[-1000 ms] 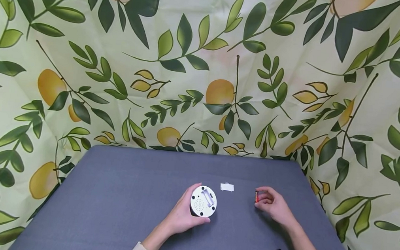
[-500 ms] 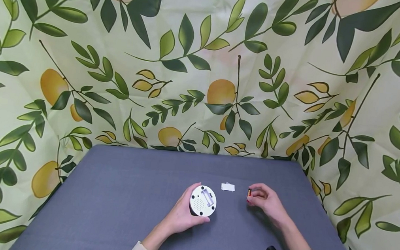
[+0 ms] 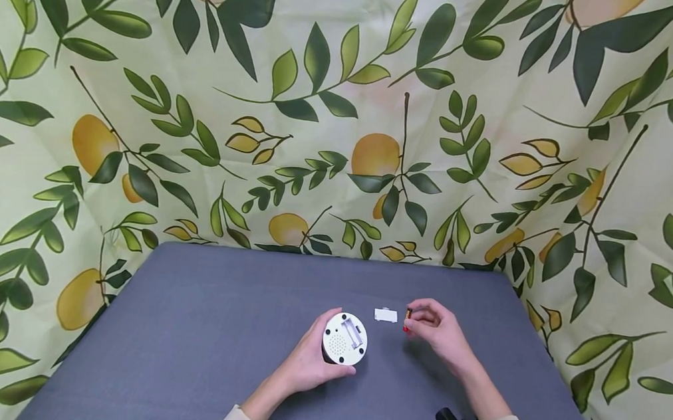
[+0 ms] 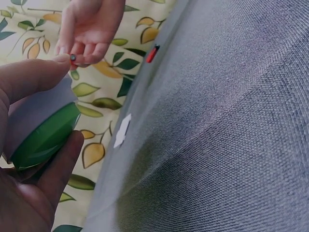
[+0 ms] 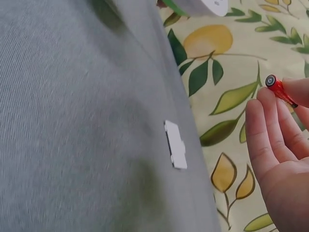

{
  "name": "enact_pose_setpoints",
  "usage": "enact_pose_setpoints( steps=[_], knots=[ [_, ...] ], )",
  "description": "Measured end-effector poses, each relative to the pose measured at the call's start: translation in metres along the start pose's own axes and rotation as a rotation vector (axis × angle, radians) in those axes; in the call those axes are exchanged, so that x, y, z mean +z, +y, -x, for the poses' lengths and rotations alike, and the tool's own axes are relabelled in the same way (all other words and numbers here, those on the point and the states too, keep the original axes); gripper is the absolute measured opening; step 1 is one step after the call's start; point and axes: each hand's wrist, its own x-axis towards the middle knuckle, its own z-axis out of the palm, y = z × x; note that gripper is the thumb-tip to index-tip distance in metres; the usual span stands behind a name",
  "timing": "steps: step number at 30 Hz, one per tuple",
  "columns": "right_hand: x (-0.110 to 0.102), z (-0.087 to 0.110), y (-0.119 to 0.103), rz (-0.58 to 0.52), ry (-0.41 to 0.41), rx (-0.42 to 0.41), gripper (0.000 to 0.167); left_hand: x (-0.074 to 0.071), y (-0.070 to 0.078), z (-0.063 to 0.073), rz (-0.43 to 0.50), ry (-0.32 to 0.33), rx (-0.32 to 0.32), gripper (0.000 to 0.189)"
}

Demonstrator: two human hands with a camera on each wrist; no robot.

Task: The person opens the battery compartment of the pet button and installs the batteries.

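My left hand (image 3: 318,355) grips a small round device (image 3: 345,339) around its sides. In the head view its white underside faces up, showing dark feet, a cluster of small holes and an uncovered battery slot. The left wrist view shows its green and white side (image 4: 48,135). To the right, my right hand (image 3: 437,329) pinches a small red and black battery (image 5: 280,89) between thumb and fingertips, above the table and apart from the device. Beyond and between the hands, a white battery cover (image 3: 385,315) lies on the table.
A second red and black object, apparently another battery (image 4: 152,54), lies on the table in the left wrist view. Grey cloth covers the table (image 3: 231,314). A leaf-and-fruit patterned curtain (image 3: 319,135) stands behind and at both sides.
My right hand has moved left with the battery, closer to the device and the white cover. The left hand and device have stayed nearly still.
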Motion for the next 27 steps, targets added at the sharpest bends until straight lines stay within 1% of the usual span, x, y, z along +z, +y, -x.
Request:
enact_pose_setpoints(
  steps=[5,9,16,27],
  knots=[
    [0.008,-0.002,-0.006,-0.003,0.003,-0.03,0.033,0.001,0.0,0.0,-0.009,0.003,-0.002,0.105],
    [0.015,-0.002,-0.011,-0.007,0.003,-0.054,0.03,0.002,0.0,0.0,-0.007,0.002,0.002,0.104],
    [0.031,-0.002,-0.018,0.017,0.0,-0.098,0.031,0.002,0.0,-0.002,0.024,0.01,0.015,0.104],
    [0.051,0.003,-0.021,0.059,-0.027,-0.222,0.028,0.003,0.0,-0.002,0.019,-0.007,0.02,0.104]
  ],
)
